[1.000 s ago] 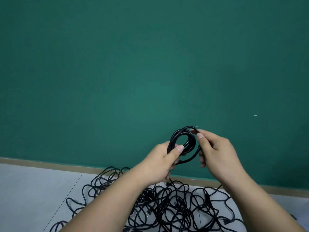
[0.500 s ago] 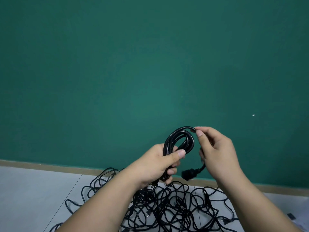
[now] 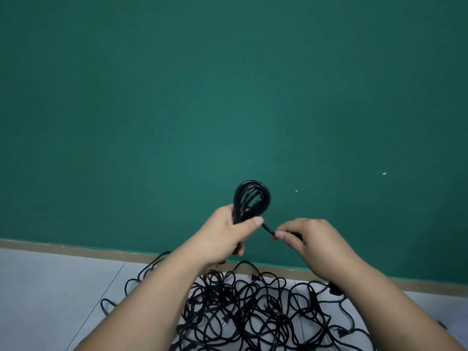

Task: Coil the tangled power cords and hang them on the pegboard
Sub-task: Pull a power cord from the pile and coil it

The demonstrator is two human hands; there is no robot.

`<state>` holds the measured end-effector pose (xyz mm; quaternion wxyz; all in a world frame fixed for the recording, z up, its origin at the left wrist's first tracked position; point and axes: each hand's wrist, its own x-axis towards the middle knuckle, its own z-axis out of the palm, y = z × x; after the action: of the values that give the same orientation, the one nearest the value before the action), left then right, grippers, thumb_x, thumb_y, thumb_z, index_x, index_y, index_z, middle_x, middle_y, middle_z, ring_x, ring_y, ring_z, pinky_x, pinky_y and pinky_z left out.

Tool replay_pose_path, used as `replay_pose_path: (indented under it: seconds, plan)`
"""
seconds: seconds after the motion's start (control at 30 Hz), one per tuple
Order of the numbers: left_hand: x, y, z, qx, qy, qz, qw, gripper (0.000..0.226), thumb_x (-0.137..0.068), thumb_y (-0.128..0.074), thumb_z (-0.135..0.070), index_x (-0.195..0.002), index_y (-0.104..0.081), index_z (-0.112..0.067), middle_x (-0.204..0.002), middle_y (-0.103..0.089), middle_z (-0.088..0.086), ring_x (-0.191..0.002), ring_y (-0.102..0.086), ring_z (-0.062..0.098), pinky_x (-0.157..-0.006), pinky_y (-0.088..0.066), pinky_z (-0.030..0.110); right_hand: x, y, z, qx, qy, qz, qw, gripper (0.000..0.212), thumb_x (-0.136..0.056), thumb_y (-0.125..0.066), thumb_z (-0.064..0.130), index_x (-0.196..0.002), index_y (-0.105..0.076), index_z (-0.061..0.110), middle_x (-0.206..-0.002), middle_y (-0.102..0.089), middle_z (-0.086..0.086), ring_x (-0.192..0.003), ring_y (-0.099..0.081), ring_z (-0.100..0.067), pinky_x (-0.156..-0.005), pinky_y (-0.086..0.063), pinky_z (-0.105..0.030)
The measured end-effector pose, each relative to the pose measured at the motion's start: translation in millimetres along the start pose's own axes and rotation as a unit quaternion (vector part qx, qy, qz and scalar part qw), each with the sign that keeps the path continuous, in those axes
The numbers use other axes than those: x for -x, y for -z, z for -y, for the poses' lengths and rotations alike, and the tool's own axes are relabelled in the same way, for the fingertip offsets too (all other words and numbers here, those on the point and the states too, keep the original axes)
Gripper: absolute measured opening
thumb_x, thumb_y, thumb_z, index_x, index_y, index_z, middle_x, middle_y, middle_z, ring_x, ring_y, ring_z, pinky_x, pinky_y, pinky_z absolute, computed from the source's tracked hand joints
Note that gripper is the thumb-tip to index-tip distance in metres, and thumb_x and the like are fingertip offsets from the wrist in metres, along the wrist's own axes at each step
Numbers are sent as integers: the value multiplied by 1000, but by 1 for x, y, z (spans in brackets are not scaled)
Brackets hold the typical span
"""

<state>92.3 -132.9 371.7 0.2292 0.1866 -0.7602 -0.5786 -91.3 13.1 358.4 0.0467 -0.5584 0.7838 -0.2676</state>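
A coiled black power cord (image 3: 250, 198) stands upright in front of the green wall. My left hand (image 3: 228, 234) grips the coil round its lower part, thumb across the strands. A short free end of the same cord (image 3: 268, 228) runs from under that thumb to my right hand (image 3: 309, 236), which pinches it between thumb and fingers just right of the coil. The plug at that end is mostly hidden inside my right hand. Below my arms a tangled pile of black power cords (image 3: 266, 312) lies on the floor. No pegboard is in view.
The green wall (image 3: 228, 97) fills most of the view and meets the pale tiled floor (image 3: 50, 287) at a tan baseboard (image 3: 76, 249). Two small white marks, one (image 3: 384, 173), dot the wall on the right.
My right hand has let go of the top of the coil and dropped down to the right, now pinching the free end. My left hand has turned the coil more upright.
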Motion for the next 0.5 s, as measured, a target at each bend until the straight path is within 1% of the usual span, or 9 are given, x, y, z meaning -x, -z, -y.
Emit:
replay_pose_path:
  seconds: [0.07, 0.13, 0.17, 0.23, 0.3, 0.33, 0.4, 0.43, 0.5]
  plan:
    - [-3, 11, 8, -5, 30, -6, 1000, 10, -101, -67, -12, -98, -58, -8, -66, -44, -1, -60, -43, 18, -60, -49, 39, 2, -2, 9, 56, 40, 23, 997, 22, -105, -55, 51, -113, -73, 42, -101, -70, 17, -95, -65, -9, -86, -55, -37]
    - [-5, 21, 17, -25, 55, 13, 998, 22, -97, -69, -15, -111, -56, -3, -72, -47, -2, -63, -47, 19, -65, -49, 41, 7, -2, 17, 108, 72, 54, 990, 22, -107, -52, 50, -120, -67, 43, -102, -65, 17, -96, -64, -11, -84, -55, -36]
    - [-6, 25, 22, -46, 69, 12, 997, 26, -95, -68, -18, -113, -54, -6, -76, -50, -1, -62, -50, 19, -66, -49, 42, 9, 1, 21, 122, 86, 65, 987, 21, -107, -50, 51, -121, -65, 43, -103, -64, 17, -95, -63, -11, -83, -55, -36]
    - [-5, 28, 29, -129, 82, -13, 988, 23, -97, -66, -24, -112, -51, -15, -85, -56, 3, -62, -56, 19, -64, -51, 40, 16, 9, 32, 146, 111, 81, 980, 22, -109, -44, 53, -122, -59, 44, -104, -61, 16, -95, -63, -12, -81, -56, -37]
    - [-6, 26, 33, -207, 82, -34, 974, 23, -100, -64, -29, -114, -48, -20, -93, -61, 2, -70, -61, 18, -67, -54, 36, 21, 17, 46, 185, 146, 84, 968, 26, -111, -37, 54, -122, -56, 41, -105, -57, 13, -95, -62, -13, -81, -54, -36]
    - [-7, 23, 33, -246, 77, -35, 966, 23, -101, -64, -31, -116, -48, -22, -99, -63, 0, -79, -64, 18, -75, -55, 36, 23, 19, 52, 206, 166, 75, 962, 27, -111, -35, 54, -119, -56, 38, -103, -54, 11, -93, -62, -14, -79, -54, -36]
    - [-8, 14, 33, -341, 64, -12, 938, 23, -101, -62, -33, -117, -49, -22, -106, -66, 1, -96, -65, 23, -88, -55, 40, 25, 17, 64, 225, 229, 20, 947, 25, -111, -39, 51, -109, -58, 35, -96, -52, 11, -87, -63, -13, -68, -52, -33]
    - [-9, 8, 32, -388, 58, 10, 920, 22, -101, -61, -32, -115, -49, -21, -108, -66, 4, -98, -64, 27, -89, -54, 42, 25, 15, 65, 232, 253, -7, 939, 24, -109, -41, 51, -107, -60, 37, -95, -54, 13, -84, -63, -11, -61, -49, -31]
    - [-8, -5, 27, -464, 47, 60, 882, 18, -100, -58, -32, -107, -48, -19, -107, -66, 8, -99, -64, 33, -86, -54, 44, 22, 14, 62, 232, 255, -24, 939, 25, -107, -40, 52, -109, -63, 41, -96, -55, 16, -84, -60, -9, -55, -47, -30]
